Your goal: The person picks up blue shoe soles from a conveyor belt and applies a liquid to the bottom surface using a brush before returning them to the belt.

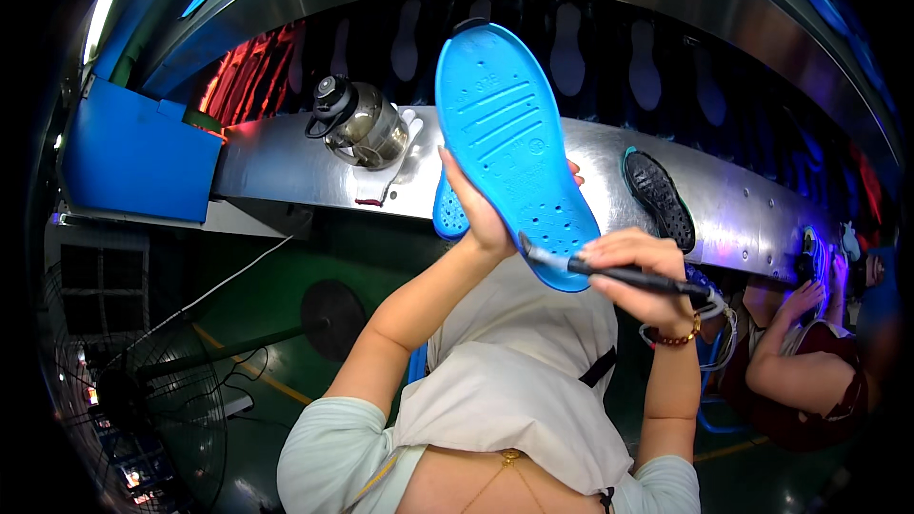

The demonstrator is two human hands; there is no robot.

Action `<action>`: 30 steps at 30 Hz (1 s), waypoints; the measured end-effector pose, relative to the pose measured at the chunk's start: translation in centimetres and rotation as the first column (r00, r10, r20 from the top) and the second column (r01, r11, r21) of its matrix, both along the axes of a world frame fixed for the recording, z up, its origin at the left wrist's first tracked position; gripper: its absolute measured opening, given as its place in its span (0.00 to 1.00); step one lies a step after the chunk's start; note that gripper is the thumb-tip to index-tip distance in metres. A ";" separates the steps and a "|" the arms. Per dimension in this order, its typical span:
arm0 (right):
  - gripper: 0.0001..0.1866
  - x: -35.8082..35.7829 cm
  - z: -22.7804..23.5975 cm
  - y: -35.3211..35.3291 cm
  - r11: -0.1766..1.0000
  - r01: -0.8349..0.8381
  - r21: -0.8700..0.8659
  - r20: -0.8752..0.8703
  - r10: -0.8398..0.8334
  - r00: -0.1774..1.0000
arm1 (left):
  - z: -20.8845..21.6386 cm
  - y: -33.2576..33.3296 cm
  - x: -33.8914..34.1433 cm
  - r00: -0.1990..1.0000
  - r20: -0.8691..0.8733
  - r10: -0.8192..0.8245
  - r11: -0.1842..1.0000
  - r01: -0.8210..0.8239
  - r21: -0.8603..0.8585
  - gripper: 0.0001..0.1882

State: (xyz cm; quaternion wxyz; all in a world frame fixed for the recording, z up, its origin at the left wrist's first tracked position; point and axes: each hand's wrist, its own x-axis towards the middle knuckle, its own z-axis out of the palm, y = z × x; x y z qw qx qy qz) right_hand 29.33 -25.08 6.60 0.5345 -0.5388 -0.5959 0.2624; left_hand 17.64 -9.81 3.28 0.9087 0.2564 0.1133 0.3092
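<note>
My left hand (479, 214) is closed around a bright blue shoe sole (505, 148), held tilted above my lap with its toe end away from me. Its face has raised bars and small holes toward the heel. Behind it, a second blue sole piece (449, 209) with holes shows in part by my left fingers. My right hand (647, 271) grips a slim black-handled tool (633, 278) with a pale, flat tip and a grey cord at its back end. That tip is at the heel of the sole; whether it touches is hard to tell.
A metal bench (286, 167) runs across, with a glass jug (365, 128) on a white glove (409, 138) and a black sole (659, 195). Beyond lies a dark row of sole shapes (568, 48). A blue box (138, 157), a fan (143, 409) and a co-worker's arm (795, 371) flank me.
</note>
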 end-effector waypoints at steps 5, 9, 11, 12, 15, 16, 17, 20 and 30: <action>0.10 0.7 -0.3 -1.6 0.995 -0.056 -0.080 -0.364 0.023 0.931 | 0.6 0.9 -0.5 0.999 -0.032 0.041 0.997 -0.038 0.068 0.56; 0.09 0.2 -1.1 -1.2 0.998 -0.026 -0.062 -0.064 0.022 0.998 | 1.3 1.5 -0.3 0.998 -0.033 0.046 0.998 -0.044 0.048 0.54; 0.08 0.3 -1.1 -1.1 0.998 -0.056 -0.042 -0.111 0.051 0.993 | 1.3 1.9 -0.5 1.000 -0.004 0.021 0.995 -0.020 0.094 0.53; 0.08 1.0 -1.8 -1.2 0.997 -0.076 0.008 -0.313 0.075 0.947 | 1.4 1.9 -0.5 0.999 0.031 -0.012 0.997 0.010 0.082 0.52; 0.10 1.0 -3.3 -1.0 0.998 0.023 -0.051 -0.604 -0.049 0.796 | 2.0 1.5 -0.2 0.994 0.087 -0.073 0.997 0.076 -0.032 0.51; 0.10 0.5 -3.6 -0.9 0.998 0.037 -0.054 -0.692 -0.065 0.719 | 2.1 1.3 0.1 0.989 0.110 -0.099 0.985 0.113 -0.133 0.50; 0.10 -0.1 -3.9 -0.9 0.997 0.051 -0.060 -0.771 -0.078 0.632 | 1.7 0.6 0.1 0.989 0.113 -0.094 0.986 0.109 -0.129 0.50; 0.09 -2.0 -2.7 0.0 0.995 0.083 -0.060 -0.814 -0.097 0.573 | 0.1 -2.1 -1.0 0.967 0.144 -0.208 0.978 0.200 0.064 0.42; 0.09 0.0 -0.1 0.0 0.988 -0.135 -0.078 -0.173 0.120 0.978 | 0.6 1.6 -1.5 0.791 -0.084 -0.606 0.784 0.612 0.105 0.34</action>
